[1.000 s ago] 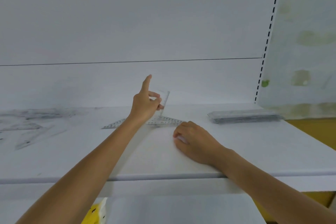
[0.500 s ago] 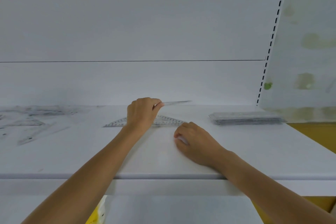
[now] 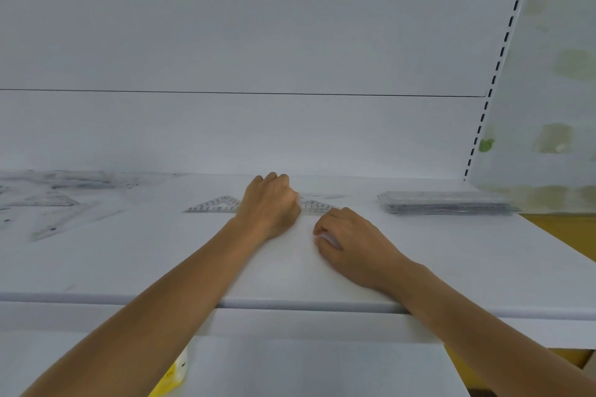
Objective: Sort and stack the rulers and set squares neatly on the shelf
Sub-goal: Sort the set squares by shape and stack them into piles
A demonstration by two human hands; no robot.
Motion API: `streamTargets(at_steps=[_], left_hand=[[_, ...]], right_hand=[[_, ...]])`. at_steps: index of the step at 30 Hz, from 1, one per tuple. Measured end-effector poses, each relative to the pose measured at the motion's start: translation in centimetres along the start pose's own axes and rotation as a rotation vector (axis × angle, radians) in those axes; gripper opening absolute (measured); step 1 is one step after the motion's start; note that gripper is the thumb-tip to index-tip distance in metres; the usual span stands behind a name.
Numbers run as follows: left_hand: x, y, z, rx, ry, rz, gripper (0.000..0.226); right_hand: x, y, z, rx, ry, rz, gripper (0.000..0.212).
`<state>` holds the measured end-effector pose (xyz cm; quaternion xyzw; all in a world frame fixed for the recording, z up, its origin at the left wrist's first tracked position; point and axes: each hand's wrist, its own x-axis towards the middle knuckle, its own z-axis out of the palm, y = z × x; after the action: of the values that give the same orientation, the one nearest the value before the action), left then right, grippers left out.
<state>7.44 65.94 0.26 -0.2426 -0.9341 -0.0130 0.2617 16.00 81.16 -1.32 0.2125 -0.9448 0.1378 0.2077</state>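
Note:
On the white shelf a clear triangular set square lies flat at the middle back. My left hand is curled over its middle and pinches another clear set square, whose faint edge sticks out to the right, low over the flat one. Just in front of the flat set square's right corner, my right hand rests on the shelf with fingers curled and nothing in it. A neat stack of clear rulers lies at the back right.
Several loose clear set squares and rulers lie scattered at the back left. A slotted upright borders the shelf on the right. A yellow object shows below the shelf's front edge.
My left hand tipped the clear set square from upright to flat and lowered it onto the one lying on the shelf. The right hand has stayed put.

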Motion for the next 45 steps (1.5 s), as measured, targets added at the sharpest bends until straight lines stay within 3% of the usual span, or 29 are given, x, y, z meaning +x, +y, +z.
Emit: streamTargets(at_steps=[6, 11, 17, 21, 30, 37, 45], left_hand=[[-0.2, -0.3, 0.2, -0.067, -0.075, -0.047, 0.029], [-0.6, -1.1, -0.6, -0.213, -0.023, -0.107, 0.030], [-3.7, -5.6, -2.8, -0.374, -0.073, -0.223, 0.018], [-8.6, -12.4, -5.0, -0.341, -0.067, -0.352, 0.017], [-22.7, -30.2, -12.2, -0.308, 0.033, -0.629, 0.017], [-29.7, -39.2, -14.3, -0.251, 0.034, -0.617, 0.020], [-30.8, -46.0, -12.5, -0.306, 0.038, -0.627, 0.025]], right_hand=[[0.0, 0.0, 0.1, 0.012, -0.017, 0.020, 0.023], [0.2, 0.0, -0.3, 0.016, -0.058, 0.040, 0.021], [3.2, -1.5, -0.5, -0.025, -0.120, 0.053, 0.022], [8.7, -6.7, 1.5, 0.049, -0.089, -0.004, 0.020], [18.7, -27.0, 9.1, 0.273, -0.106, -0.234, 0.022], [22.7, -36.8, 14.4, 0.328, -0.104, -0.262, 0.024], [27.5, -39.8, 18.8, 0.305, -0.154, -0.214, 0.025]])
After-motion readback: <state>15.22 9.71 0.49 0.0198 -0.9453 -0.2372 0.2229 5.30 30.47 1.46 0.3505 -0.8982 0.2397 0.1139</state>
